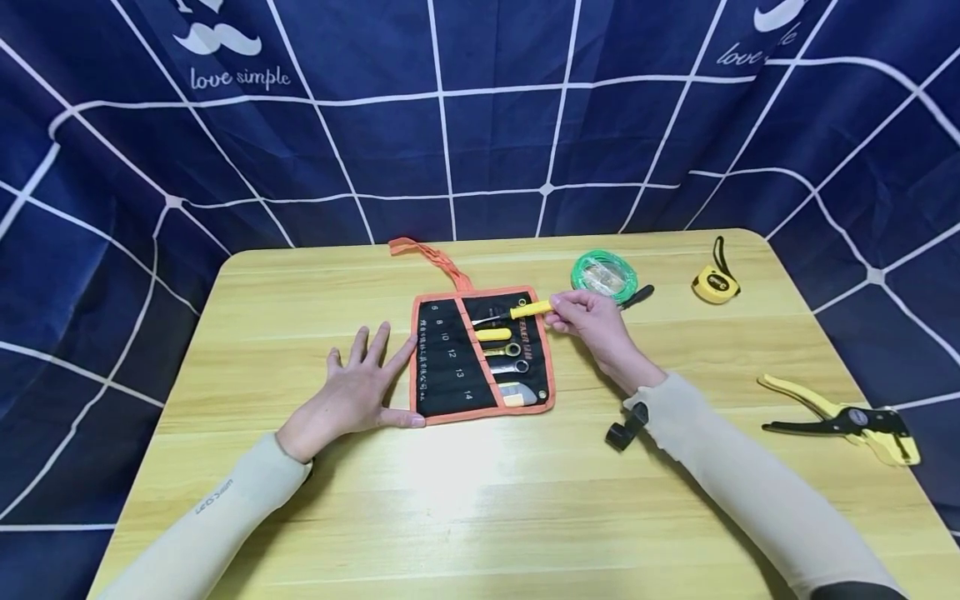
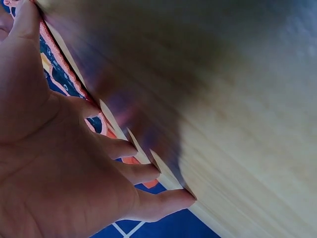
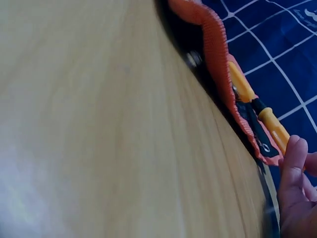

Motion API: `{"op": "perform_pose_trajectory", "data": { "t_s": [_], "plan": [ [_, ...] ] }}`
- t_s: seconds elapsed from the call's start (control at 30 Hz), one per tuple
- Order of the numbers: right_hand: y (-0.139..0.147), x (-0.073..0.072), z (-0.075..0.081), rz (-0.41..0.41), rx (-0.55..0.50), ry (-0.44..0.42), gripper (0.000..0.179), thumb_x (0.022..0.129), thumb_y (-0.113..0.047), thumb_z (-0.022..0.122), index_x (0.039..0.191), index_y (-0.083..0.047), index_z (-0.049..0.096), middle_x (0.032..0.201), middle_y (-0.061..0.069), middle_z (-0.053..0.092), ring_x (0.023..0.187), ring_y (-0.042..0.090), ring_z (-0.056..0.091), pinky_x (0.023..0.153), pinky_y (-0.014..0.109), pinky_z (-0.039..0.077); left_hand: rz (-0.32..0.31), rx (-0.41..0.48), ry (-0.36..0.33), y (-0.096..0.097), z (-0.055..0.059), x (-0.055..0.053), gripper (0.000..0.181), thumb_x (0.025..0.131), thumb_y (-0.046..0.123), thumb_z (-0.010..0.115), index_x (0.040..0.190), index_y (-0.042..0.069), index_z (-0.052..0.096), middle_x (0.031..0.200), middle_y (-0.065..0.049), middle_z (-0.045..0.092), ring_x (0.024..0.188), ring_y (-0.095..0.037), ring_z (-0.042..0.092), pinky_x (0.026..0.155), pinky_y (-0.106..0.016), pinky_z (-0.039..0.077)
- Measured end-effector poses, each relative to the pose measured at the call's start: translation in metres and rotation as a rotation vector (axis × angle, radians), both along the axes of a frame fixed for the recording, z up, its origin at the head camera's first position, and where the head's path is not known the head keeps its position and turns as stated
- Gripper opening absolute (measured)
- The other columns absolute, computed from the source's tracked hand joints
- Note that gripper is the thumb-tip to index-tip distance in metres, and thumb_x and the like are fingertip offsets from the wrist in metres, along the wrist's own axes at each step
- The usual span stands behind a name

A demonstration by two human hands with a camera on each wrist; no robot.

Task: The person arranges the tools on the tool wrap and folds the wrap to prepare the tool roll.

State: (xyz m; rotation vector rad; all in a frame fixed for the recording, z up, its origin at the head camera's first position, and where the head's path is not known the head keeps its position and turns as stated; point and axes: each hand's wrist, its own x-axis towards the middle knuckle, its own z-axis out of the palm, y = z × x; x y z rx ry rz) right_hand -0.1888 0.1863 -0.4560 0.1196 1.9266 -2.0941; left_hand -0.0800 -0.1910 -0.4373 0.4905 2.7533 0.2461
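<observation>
The slim screwdriver with a yellow handle and metal shaft lies over the far right part of the black fabric tool pouch with orange edging. Its shaft tip is at the pouch's orange middle band, and its handle reaches past the pouch's right edge. There the right hand pinches the handle end between thumb and fingers. The left hand is spread, fingers apart, with its index fingertip and thumb at the pouch's left edge and near left corner.

The light wooden tabletop extends well past the pouch to the left, right and near side; beyond the pouch, its far edge comes sooner, before a navy curtain with white lines. Orange fabric ties run from the pouch's far edge toward that limit.

On the near side of the screwdriver, the pouch holds a short yellow handle, two metal ring wrenches and a grey-and-yellow knife. Past the pouch's far right corner, a plastic-wrapped green coil sits just beyond the right hand. Well right of the pouch are a yellow tape measure and yellow-and-black pliers, the latter across the right forearm.
</observation>
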Motion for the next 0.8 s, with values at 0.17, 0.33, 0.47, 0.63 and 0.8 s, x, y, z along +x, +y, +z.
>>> {"op": "perform_pose_trajectory", "data": {
  "t_s": [0.17,0.33,0.47,0.63,0.8],
  "plan": [
    [-0.006,-0.001,0.000,0.001,0.064,-0.033,0.033,0.111,-0.009,0.065,0.132,0.016,0.061,0.088,0.005,0.080,0.080,0.009,0.077,0.083,0.023,0.061,0.002,0.002,-0.009,0.000,0.001,0.000,0.126,0.085,0.081,0.075,0.177,0.018,0.016,0.178,-0.031,0.005,0.159,-0.062,0.008,0.110,-0.090,0.017],
    [-0.013,-0.003,0.002,0.018,0.107,-0.053,0.032,0.111,-0.009,0.064,0.132,0.015,0.062,0.089,0.005,0.079,0.081,0.009,0.077,0.085,0.024,0.061,-0.002,0.002,-0.011,0.000,0.001,0.000,0.126,0.085,0.081,0.075,0.177,0.018,0.016,0.178,-0.031,0.005,0.158,-0.062,0.008,0.110,-0.090,0.017],
    [-0.020,-0.005,0.003,0.055,0.123,-0.053,0.028,0.112,-0.007,0.062,0.129,0.015,0.062,0.088,0.005,0.078,0.081,0.009,0.077,0.083,0.024,0.061,-0.002,0.000,-0.010,-0.001,0.000,-0.001,0.126,0.085,0.082,0.075,0.177,0.019,0.016,0.178,-0.031,0.006,0.158,-0.063,0.009,0.109,-0.090,0.018],
    [-0.024,-0.008,0.005,0.111,0.128,-0.040,0.024,0.112,-0.003,0.058,0.127,0.016,0.060,0.089,0.007,0.078,0.080,0.010,0.077,0.080,0.023,0.061,0.005,-0.006,-0.016,0.000,0.001,-0.002,0.127,0.084,0.082,0.075,0.177,0.020,0.016,0.178,-0.031,0.006,0.158,-0.063,0.009,0.109,-0.091,0.018],
    [-0.032,-0.009,0.008,0.160,0.156,-0.002,0.023,0.112,-0.002,0.058,0.125,0.016,0.061,0.091,0.010,0.077,0.077,0.010,0.077,0.078,0.024,0.062,0.003,-0.007,-0.021,0.001,0.001,-0.002,0.127,0.084,0.082,0.075,0.177,0.020,0.015,0.178,-0.031,0.006,0.158,-0.062,0.009,0.109,-0.090,0.018]
  ]
}}
